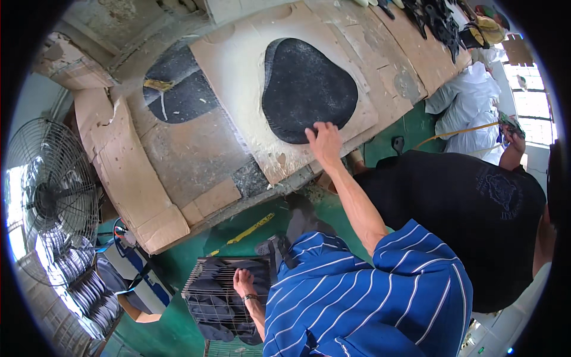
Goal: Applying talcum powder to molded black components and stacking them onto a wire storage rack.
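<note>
The blue striped shirt fills the lower frame. The left hand reaches down into a wire basket of dark pieces; whether it grasps 1 I cannot tell. The right hand rests fingers spread, ungripping, on the near edge of the large black sheet lying on the cardboard-covered workbench

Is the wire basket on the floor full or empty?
Full: dark pieces fill the wire basket near its rim, under the left hand.

Your right hand is resting on the sheet at upper centre; your left hand is touching the wire basket at the bottom; the fan is standing far left.
</note>
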`<state>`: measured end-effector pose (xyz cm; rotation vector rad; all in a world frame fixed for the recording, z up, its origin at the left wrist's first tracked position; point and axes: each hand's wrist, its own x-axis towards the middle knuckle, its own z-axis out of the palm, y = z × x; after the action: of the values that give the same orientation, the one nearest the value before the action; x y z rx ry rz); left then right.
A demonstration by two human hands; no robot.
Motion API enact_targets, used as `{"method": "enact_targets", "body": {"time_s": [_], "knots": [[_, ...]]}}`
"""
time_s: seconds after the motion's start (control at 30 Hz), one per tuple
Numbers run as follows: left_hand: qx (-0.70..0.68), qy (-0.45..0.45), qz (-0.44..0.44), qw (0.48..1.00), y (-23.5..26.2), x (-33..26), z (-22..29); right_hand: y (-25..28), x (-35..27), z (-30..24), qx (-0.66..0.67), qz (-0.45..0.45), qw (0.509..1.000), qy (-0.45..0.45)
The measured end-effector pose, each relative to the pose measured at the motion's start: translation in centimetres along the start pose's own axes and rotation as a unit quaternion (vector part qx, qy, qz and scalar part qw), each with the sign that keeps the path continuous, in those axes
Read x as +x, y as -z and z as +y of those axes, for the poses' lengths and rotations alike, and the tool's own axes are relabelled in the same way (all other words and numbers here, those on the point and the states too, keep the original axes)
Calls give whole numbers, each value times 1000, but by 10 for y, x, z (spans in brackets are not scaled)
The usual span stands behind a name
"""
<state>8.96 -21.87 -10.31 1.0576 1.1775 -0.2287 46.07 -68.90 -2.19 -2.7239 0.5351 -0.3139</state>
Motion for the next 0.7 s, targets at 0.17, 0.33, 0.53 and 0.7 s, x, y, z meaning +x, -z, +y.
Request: {"method": "enact_targets", "body": {"time_s": [0.17, 0.33, 0.53, 0.7], "knots": [[96, 44, 51, 993, -31, -22, -22, -10, 40, 19, -81, 16, 996, 27], [110, 58, 68, 990, -45, -32, -28, 7, 77, 23, -133, -65, 986, 78], [34, 12, 45, 998, -37, -18, -32, 9, 188, -26, -281, -73, 905, 311], [24, -74, 75, 994, -38, -27, -10, 17, 228, -177, -421, -38, 770, 478]]}}
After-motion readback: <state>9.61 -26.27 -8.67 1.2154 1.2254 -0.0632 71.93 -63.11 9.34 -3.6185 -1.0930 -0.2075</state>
